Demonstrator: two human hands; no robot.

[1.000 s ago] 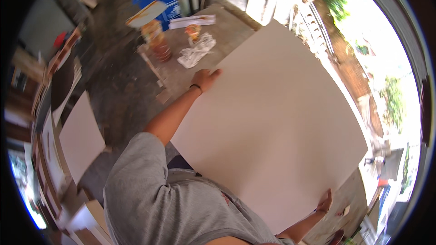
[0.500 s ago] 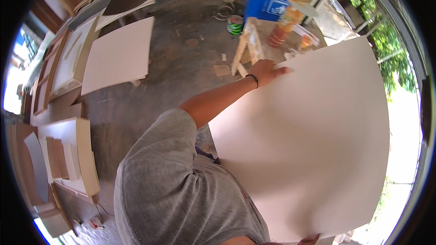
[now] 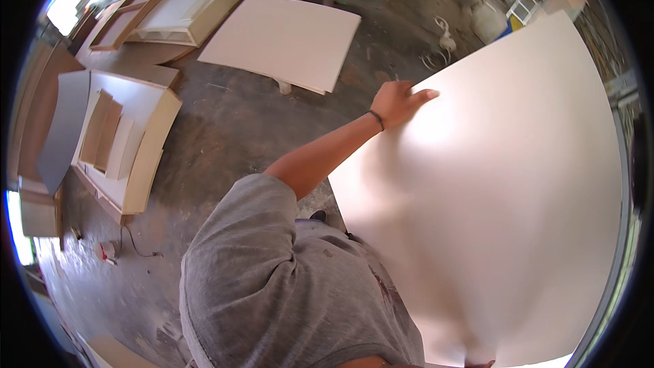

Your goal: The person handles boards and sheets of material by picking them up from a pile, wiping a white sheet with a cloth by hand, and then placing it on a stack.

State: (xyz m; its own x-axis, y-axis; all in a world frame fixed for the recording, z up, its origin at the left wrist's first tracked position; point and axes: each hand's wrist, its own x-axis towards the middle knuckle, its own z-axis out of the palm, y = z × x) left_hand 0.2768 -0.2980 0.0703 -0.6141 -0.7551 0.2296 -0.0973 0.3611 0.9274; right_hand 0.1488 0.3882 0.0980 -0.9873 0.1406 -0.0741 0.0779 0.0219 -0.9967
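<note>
A large white sheet (image 3: 518, 177) fills the right side of the view, its surface slightly bowed. My left hand (image 3: 400, 105) is closed on its left edge, thumb on the facing side and fingers curled behind it. A dark band circles that wrist. At the bottom of the picture, my right hand (image 3: 482, 364) shows only as fingertips at the sheet's lower edge. The rest of that hand is cut off or hidden by the sheet. Both hands carry the sheet close against my right side.
A stack of white panels (image 3: 283, 41) lies on supports ahead to the left. Cabinet frames (image 3: 129, 150) sit at the left, with a longer white carcass (image 3: 197, 1) beyond. A white cable (image 3: 446, 35) lies on the dark floor (image 3: 225, 129), and a small red-and-white can (image 3: 105, 251) stands lower left.
My view and body have turned left with the sheet. The panels and cabinets have shifted right, and the blue bin is now mostly behind the sheet. Both hands keep their hold.
</note>
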